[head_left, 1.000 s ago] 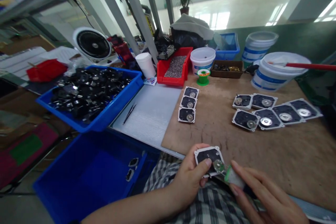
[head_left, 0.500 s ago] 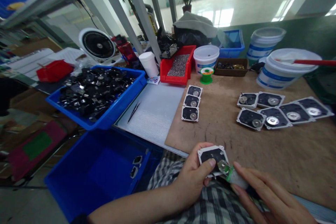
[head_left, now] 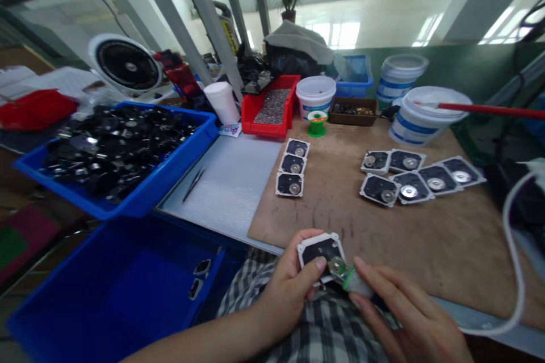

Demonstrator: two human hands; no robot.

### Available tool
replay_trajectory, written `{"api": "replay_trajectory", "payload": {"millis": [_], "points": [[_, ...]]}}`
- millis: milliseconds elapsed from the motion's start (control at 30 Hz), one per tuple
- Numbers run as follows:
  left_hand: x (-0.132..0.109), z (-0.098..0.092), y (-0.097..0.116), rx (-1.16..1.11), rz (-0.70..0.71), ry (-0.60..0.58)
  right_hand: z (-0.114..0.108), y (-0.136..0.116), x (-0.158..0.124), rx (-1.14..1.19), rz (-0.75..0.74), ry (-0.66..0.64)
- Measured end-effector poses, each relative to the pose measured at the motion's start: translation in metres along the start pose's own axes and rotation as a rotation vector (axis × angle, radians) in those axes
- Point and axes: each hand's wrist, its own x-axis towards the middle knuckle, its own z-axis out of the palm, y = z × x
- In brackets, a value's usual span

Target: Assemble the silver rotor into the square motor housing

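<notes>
My left hand (head_left: pixel 293 278) is closed on a white-framed plate (head_left: pixel 319 250) with a black face, the thumb lying across its front. A round metal disc (head_left: pixel 337 266) sits at the plate's lower right corner. My right hand (head_left: pixel 409 306) is wrapped round a pale, cylindrical tool (head_left: pixel 357 282) with a green band. Its clear-looking front end meets the plate by the disc; whether it presses on the disc I cannot tell. Both hands are held over a checked cloth on the lap, at the table's front edge.
Similar framed plates lie in a short column (head_left: pixel 292 164) and a larger group (head_left: pixel 409 191) on the brown board (head_left: pixel 323 210). Tweezers (head_left: pixel 193 184) rest to the left. Beyond are a blue crate (head_left: pixel 149 198) of black parts, a red bin (head_left: pixel 293 108), a green spool (head_left: pixel 317 127) and a white bucket (head_left: pixel 411 130).
The whole view has shifted, so the table and both hands appear farther left. A white cable has come into view at the right. Both hands keep their hold on plate and tool.
</notes>
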Motion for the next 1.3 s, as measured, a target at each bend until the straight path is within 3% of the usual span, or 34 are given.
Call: {"api": "replay_trajectory", "payload": {"millis": [133, 400, 733, 1300], "points": [[0.0, -0.001, 0.002, 0.055, -0.024, 0.068, 0.003, -0.004, -0.002, 0.073, 0.096, -0.011], [0.004, -0.003, -0.002, 0.056, -0.05, 0.049, 0.008, -0.003, -0.006, 0.133, 0.153, -0.018], [0.004, 0.001, -0.002, 0.004, -0.032, 0.02, 0.006, -0.002, -0.003, 0.131, 0.138, -0.004], [0.002, 0.006, 0.001, -0.007, -0.056, 0.068, 0.004, -0.004, -0.005, 0.171, 0.136, 0.005]]}}
